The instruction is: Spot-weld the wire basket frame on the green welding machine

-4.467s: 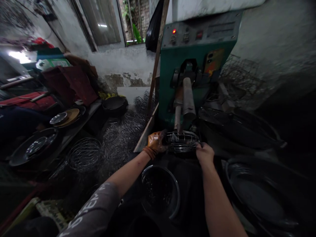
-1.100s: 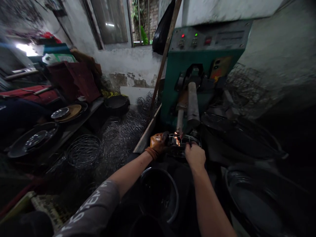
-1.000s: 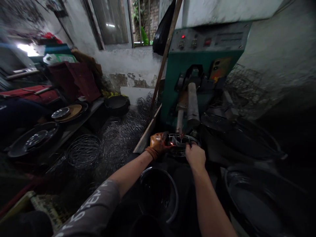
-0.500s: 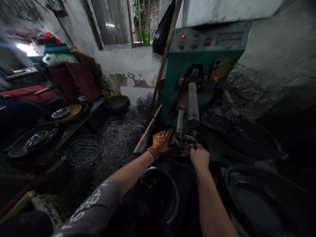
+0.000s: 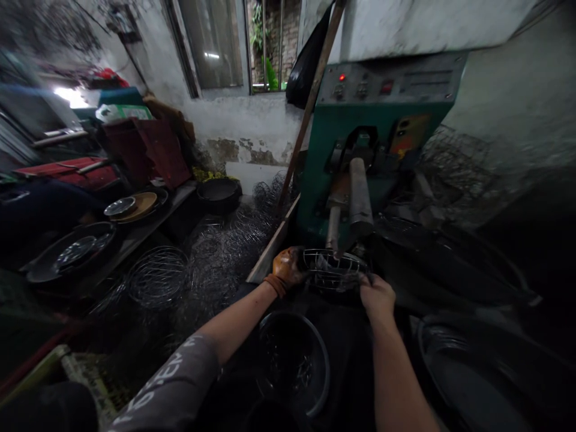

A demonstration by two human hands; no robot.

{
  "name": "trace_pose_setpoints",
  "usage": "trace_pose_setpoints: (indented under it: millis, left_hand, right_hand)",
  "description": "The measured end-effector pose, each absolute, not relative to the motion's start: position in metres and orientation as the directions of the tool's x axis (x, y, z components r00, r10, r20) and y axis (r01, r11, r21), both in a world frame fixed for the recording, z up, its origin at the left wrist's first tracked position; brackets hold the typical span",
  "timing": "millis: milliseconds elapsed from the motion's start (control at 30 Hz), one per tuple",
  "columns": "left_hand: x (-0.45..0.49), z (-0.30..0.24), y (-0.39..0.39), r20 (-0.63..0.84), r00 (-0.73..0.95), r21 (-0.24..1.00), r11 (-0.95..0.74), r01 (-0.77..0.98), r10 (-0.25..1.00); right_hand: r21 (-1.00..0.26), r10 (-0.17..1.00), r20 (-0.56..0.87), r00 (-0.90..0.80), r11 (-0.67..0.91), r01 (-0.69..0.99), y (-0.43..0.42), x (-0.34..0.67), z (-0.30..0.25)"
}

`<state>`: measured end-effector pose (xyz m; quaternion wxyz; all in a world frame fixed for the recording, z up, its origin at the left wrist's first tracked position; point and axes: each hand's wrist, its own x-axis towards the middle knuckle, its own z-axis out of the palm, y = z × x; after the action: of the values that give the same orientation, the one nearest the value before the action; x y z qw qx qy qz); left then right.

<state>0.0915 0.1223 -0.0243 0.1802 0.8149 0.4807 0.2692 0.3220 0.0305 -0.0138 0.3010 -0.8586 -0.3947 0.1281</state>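
Observation:
Between my hands is a round wire basket, right at the lower electrode arm of a green welding machine. My left hand, in a stained orange glove, is closed on the basket's left side. My right hand pinches its right edge; no glove shows on it. A thick cylindrical arm juts out above the basket. Whether the basket touches the electrode is hard to tell in the dim light. Below my hands sits a dark bucket with small shiny metal pieces inside.
Tangled wire pieces and a round wire rack lie to the left. A bench with pans stands beyond them, a co-worker's dark sleeve beside it. Large dark basins stand at right. A wooden board borders the machine.
The wire basket has turned and spread more into view between my hands, which are now farther apart. The camera view has shifted slightly, so the surroundings sit a little lower and to the right.

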Motion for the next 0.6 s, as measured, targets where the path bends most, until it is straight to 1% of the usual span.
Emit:
trace_pose_setpoints:
  millis: [100,267,367,500,600]
  left_hand:
    - [0.095,-0.013,0.119,0.295,0.451,0.471,-0.539,0.698,0.842]
    - [0.098,-0.006,0.118,0.277,0.500,0.402,-0.572,0.715,0.821]
    - [0.102,-0.008,0.121,0.247,0.500,0.381,-0.558,0.737,0.830]
    - [0.105,-0.012,0.122,0.261,0.493,0.392,-0.558,0.732,0.830]
    - [0.106,-0.007,0.119,0.234,0.508,0.377,-0.559,0.739,0.829]
  right_hand:
    - [-0.644,0.733,-0.051,0.678,-0.543,0.538,0.030,0.329,-0.019]
    - [-0.622,0.726,-0.082,0.682,-0.572,0.535,0.031,0.334,-0.024]
    - [-0.598,0.727,-0.081,0.681,-0.582,0.551,0.033,0.337,-0.026]
    - [-0.585,0.729,-0.068,0.681,-0.582,0.565,0.034,0.344,-0.029]
    - [-0.574,0.731,-0.068,0.679,-0.585,0.572,0.035,0.348,-0.032]
